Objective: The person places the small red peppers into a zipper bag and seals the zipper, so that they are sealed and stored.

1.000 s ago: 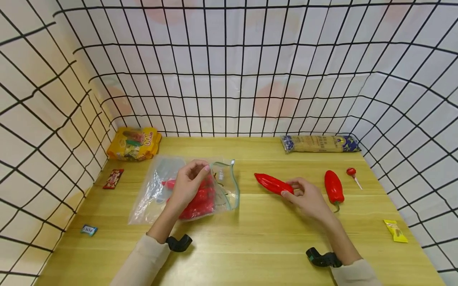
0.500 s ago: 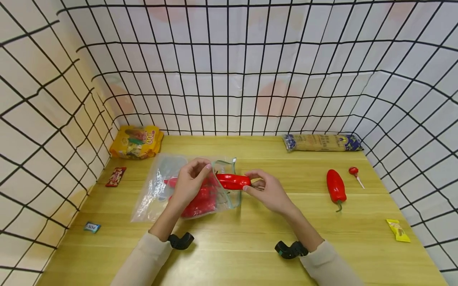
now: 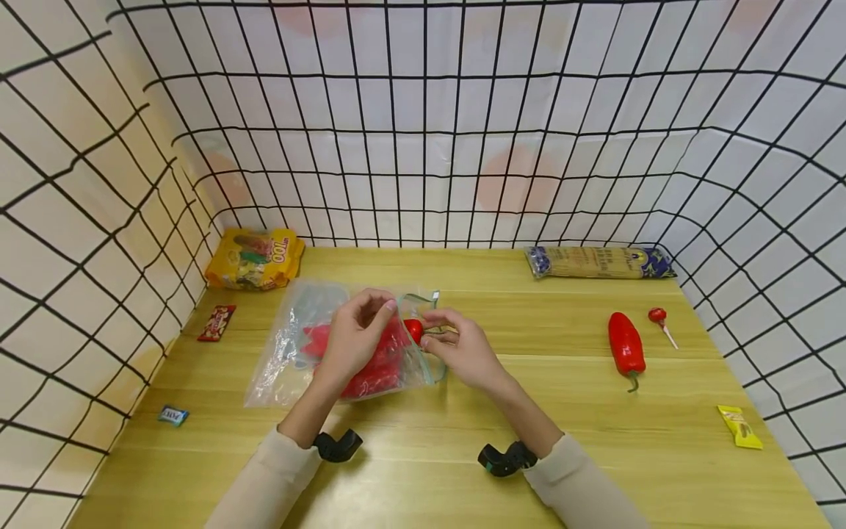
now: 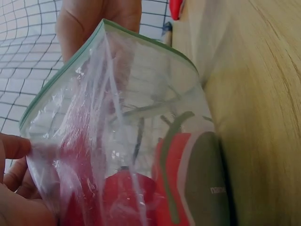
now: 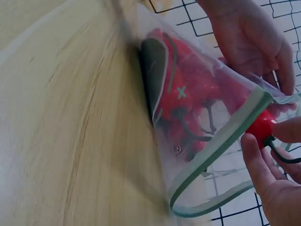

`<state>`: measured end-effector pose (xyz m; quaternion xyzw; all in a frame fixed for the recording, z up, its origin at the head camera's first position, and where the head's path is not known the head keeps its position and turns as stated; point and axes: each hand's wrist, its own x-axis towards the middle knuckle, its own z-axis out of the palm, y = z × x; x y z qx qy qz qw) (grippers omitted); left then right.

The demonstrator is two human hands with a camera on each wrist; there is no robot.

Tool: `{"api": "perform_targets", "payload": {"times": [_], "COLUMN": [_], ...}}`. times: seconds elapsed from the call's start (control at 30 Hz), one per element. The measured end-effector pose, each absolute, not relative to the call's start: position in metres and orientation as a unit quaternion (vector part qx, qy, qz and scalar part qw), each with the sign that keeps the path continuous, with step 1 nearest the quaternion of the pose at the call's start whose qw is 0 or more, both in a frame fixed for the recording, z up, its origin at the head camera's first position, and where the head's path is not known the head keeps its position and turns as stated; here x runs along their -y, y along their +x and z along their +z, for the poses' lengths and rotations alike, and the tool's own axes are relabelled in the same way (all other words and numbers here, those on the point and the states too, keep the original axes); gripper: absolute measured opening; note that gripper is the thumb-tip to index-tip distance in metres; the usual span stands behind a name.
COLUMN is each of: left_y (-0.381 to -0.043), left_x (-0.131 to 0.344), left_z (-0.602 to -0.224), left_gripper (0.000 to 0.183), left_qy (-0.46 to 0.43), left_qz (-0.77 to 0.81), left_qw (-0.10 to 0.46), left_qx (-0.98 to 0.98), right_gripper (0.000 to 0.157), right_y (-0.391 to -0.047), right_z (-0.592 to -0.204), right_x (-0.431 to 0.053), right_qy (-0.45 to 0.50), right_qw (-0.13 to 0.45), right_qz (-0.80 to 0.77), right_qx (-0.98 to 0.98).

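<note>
A clear zip bag (image 3: 274, 371) with a green seal lies on the table, mouth to the right, with several red peppers (image 5: 197, 82) inside. My left hand (image 3: 360, 334) pinches the upper edge of the bag near its opening, and the mouth gapes in both wrist views. At that mouth, my right hand (image 3: 463, 349) holds a red pepper (image 5: 260, 123) by its stem end, thumb and fingers around it. Most of this pepper is inside the plastic; its green stem sticks out between the fingers.
Another red pepper (image 3: 626, 344) lies on the right, beside a red lollipop (image 3: 657, 316) and a yellow wrapped sweet (image 3: 739, 426). Behind are a noodle pack (image 3: 598, 262) and a yellow packet (image 3: 254, 258). A red wrapped sweet (image 3: 217, 323) and blue one (image 3: 173, 416) lie left. Black mesh surrounds the table.
My right hand has moved left from the open table to the bag, and the pepper it holds has slid into the mouth. My left hand has kept its pinch on the bag.
</note>
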<state>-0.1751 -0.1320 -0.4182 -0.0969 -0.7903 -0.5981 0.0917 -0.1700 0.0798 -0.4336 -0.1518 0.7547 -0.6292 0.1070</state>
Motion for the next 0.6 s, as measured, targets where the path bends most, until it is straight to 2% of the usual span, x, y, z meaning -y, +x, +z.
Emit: {"api": "perform_targets", "payload": {"times": [0.13,0.4,0.6], "left_y": [-0.177,-0.18,-0.181], "left_x": [0.133,0.134,0.134], "left_z": [-0.421,-0.425,-0.426], "left_gripper": [0.024,0.025,0.024], "left_qy": [-0.08,-0.07,-0.07], "left_qz": [-0.612,-0.623,-0.627], "left_qw": [0.082,0.07,0.067], "left_qx": [0.783,0.776,0.773], "right_gripper": [0.045,0.039,0.041], "right_y": [-0.169,-0.156,-0.153], "right_z": [-0.435,-0.426,-0.421], "right_x": [-0.084,-0.11,-0.112], "right_qy": [-0.157,-0.18,-0.218], "right_qw": [0.119,0.053,0.054], "right_qz": [-0.654,-0.649,-0.627], "right_qx": [-0.731,-0.737,-0.746]}}
